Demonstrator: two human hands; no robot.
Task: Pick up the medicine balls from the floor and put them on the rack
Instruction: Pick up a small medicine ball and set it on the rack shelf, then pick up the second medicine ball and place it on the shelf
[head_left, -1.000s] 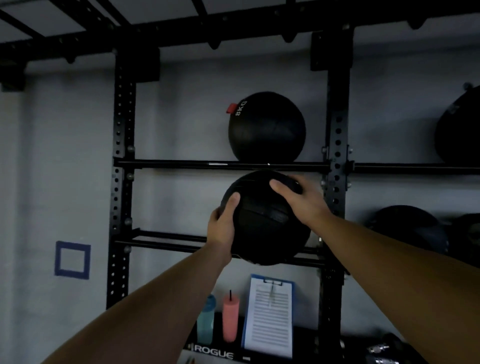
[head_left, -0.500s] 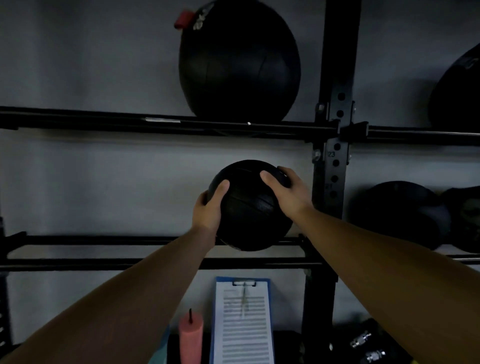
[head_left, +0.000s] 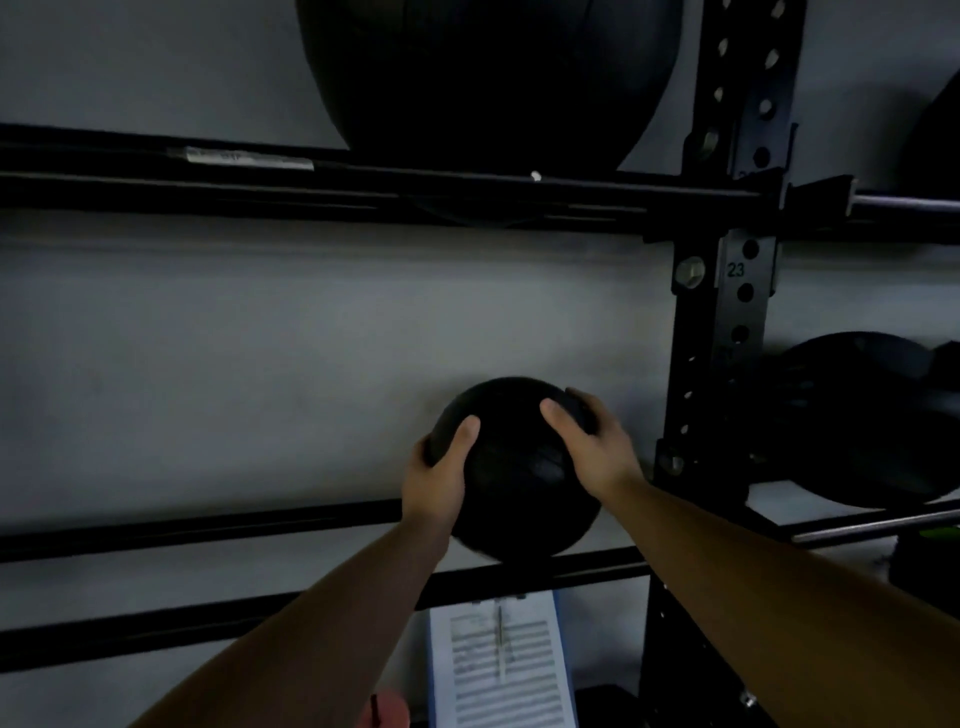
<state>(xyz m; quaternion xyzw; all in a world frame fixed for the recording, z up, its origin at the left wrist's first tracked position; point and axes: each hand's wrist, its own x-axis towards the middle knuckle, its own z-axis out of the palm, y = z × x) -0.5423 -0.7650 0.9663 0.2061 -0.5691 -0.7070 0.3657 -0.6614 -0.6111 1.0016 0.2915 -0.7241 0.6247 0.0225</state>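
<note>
A black medicine ball (head_left: 514, 478) is held between both my hands against the grey wall, its underside low over the two lower rails (head_left: 208, 525) of the black rack. My left hand (head_left: 439, 475) grips its left side, thumb up on the front. My right hand (head_left: 592, 447) clasps its upper right side. A larger black ball (head_left: 488, 78) rests on the upper rails (head_left: 363, 192). Whether the held ball touches the rails I cannot tell.
The rack's black upright post (head_left: 727, 312) with holes stands just right of my hands. Another black ball (head_left: 862, 415) sits on the lower shelf beyond it. Below hang a clipboard with a printed sheet (head_left: 501, 665) and a pink cup (head_left: 384, 712).
The view has closed in on the rack. The ball, held in both hands, has moved down and toward the wall, onto the level of the lower rails.
</note>
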